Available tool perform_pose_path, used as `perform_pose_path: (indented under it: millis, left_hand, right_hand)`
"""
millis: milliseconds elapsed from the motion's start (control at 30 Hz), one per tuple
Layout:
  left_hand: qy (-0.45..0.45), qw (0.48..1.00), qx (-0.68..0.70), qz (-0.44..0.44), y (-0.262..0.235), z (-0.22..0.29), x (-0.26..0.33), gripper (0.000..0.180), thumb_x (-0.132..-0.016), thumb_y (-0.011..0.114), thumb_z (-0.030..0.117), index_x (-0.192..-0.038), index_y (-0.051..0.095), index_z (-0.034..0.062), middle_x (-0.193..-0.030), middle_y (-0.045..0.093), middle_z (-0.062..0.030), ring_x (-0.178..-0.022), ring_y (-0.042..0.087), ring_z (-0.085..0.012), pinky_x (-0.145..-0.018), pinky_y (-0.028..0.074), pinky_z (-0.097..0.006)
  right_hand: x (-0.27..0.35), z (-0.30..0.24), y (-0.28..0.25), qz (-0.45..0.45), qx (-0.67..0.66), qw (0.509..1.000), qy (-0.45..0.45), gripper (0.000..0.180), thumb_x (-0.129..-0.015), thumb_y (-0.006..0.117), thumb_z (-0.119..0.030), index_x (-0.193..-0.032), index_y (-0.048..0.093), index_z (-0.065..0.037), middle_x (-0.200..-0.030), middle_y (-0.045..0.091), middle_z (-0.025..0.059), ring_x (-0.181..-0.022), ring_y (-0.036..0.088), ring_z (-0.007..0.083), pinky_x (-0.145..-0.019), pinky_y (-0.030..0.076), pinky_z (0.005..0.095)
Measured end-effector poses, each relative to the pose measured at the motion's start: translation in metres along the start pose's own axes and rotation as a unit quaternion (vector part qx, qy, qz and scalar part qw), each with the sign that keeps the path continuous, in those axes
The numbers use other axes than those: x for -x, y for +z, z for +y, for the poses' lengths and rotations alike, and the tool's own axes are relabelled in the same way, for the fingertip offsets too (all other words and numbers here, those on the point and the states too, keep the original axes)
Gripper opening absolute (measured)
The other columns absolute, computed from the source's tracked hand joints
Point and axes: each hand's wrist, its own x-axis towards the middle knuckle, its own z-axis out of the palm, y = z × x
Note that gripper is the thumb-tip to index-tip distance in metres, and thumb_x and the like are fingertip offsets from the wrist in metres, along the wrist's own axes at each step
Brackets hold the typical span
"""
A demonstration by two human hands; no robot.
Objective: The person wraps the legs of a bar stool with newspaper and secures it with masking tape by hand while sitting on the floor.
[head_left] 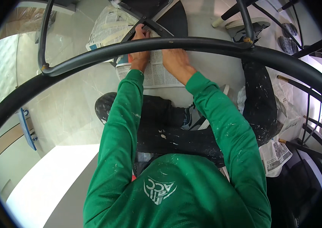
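Observation:
In front of me, flat black metal bars (160,29) cross over dark panels (174,21) and sheets of newspaper (161,74). My left hand (139,60) reaches under a curved black tube, its fingers bent closed against one of the crossed bars just below the crossing. A small orange-red thing shows beside its wrist; its kind is unclear. To the right, my right hand (177,62) lies low over the newspaper. The curved black tube (149,45) passes in front of both hands and hides the right fingers, so what they hold cannot be seen.
The black tube frame arches across the view, with uprights (247,19) at both sides. My crossed legs (183,142) in paint-spotted dark trousers lie beneath my arms. More black metal frames (311,91) and crumpled newspaper (276,155) are at right; a blue object (27,129) stands left.

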Motion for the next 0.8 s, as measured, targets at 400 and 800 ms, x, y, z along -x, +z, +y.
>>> perform_pose_path:
  millis: [400, 800]
  left_hand:
    - [0.055, 0.997, 0.031, 0.033, 0.01, -0.019, -0.004, 0.028, -0.102, 0.064, 0.008, -0.127, 0.051, 0.0039, -0.11, 0.072, -0.0198, -0.101, 0.073, -0.0341, -0.087, 0.058, -0.044]
    - [0.124, 0.99, -0.057, 0.021, 0.0, 0.0, 0.001, 0.021, -0.096, 0.064, 0.008, -0.116, 0.06, 0.0031, -0.117, 0.063, -0.0158, -0.103, 0.068, -0.0388, -0.088, 0.056, -0.047]
  right_hand:
    - [-0.004, 0.001, 0.0, -0.018, 0.006, 1.0, -0.011, 0.032, -0.092, 0.053, -0.001, -0.121, 0.066, 0.0, -0.119, 0.07, 0.0279, -0.111, 0.068, 0.0465, -0.094, 0.056, 0.0554]
    - [0.001, 0.002, -0.006, -0.011, -0.012, 1.0, -0.002, 0.035, -0.093, 0.054, -0.002, -0.126, 0.064, 0.001, -0.124, 0.068, 0.0291, -0.113, 0.068, 0.0468, -0.097, 0.055, 0.0551]
